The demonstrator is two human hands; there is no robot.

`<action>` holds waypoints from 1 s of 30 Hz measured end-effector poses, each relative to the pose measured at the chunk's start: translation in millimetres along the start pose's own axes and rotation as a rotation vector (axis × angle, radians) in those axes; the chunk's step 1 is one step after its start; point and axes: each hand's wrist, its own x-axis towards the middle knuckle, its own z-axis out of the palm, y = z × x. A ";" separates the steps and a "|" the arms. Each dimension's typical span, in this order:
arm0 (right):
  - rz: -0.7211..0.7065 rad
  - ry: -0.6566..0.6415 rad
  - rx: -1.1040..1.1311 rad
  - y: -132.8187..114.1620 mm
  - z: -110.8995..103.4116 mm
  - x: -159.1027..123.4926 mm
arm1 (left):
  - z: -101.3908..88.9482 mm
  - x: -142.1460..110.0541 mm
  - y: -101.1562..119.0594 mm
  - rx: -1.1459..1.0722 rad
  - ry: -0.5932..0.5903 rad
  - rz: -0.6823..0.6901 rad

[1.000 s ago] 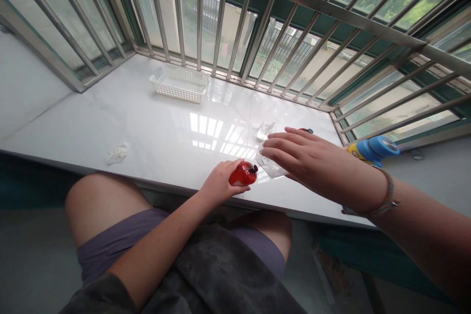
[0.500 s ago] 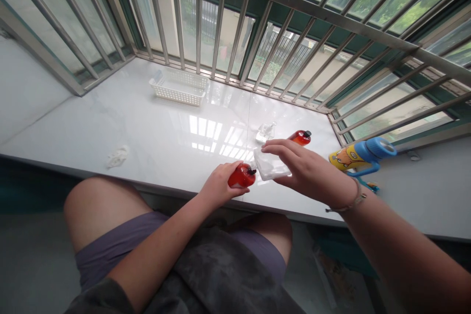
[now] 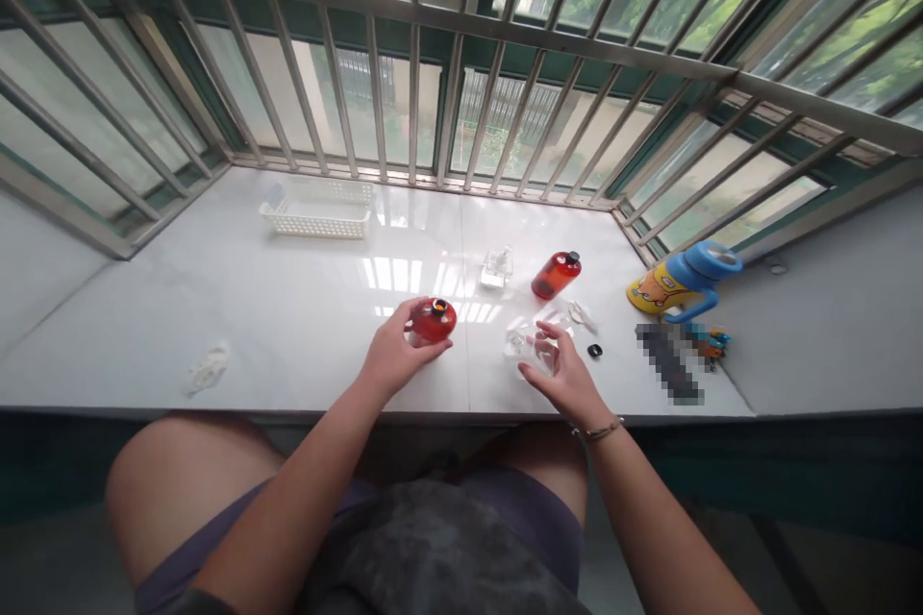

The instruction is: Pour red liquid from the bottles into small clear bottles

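Observation:
My left hand (image 3: 393, 353) is closed around the body of a red bottle (image 3: 435, 325). Its uncapped, dark-rimmed neck faces up. To the right, my right hand (image 3: 566, 375) has thumb and fingers around a clear square bottle (image 3: 519, 343), low over the white counter (image 3: 324, 327). Whether that bottle rests on the surface is hard to make out. A small black cap (image 3: 595, 351) lies just right of my right fingers. Behind them stands a second red bottle (image 3: 556, 276) with a black cap on.
A clear container (image 3: 497, 268) stands behind my hands. White plastic pieces (image 3: 579, 314) lie near the capped bottle. At right are a blue-and-yellow flask (image 3: 670, 283) and a blurred dark object (image 3: 669, 363). A white basket (image 3: 317, 223) and crumpled tissue (image 3: 209, 369) are on the left.
The clear bottle has moved right and down, away from the red bottle's neck, with my right hand. My left hand has brought the red bottle upright. The view has tilted up slightly.

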 end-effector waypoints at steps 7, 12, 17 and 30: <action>0.040 0.142 -0.221 36.7 -20.4 18.8 | -7.0 75.0 -9.2 -0.016 0.081 -0.057; 0.114 0.189 -0.259 50.4 -37.7 33.5 | -12.0 108.1 -29.7 0.005 0.141 -0.067; 0.103 0.206 -0.339 55.9 -52.6 34.7 | -13.2 116.5 -40.5 0.044 0.152 -0.056; -0.288 0.518 -0.641 -10.0 -50.3 -48.0 | -110.2 -8.2 -61.5 0.613 0.242 0.060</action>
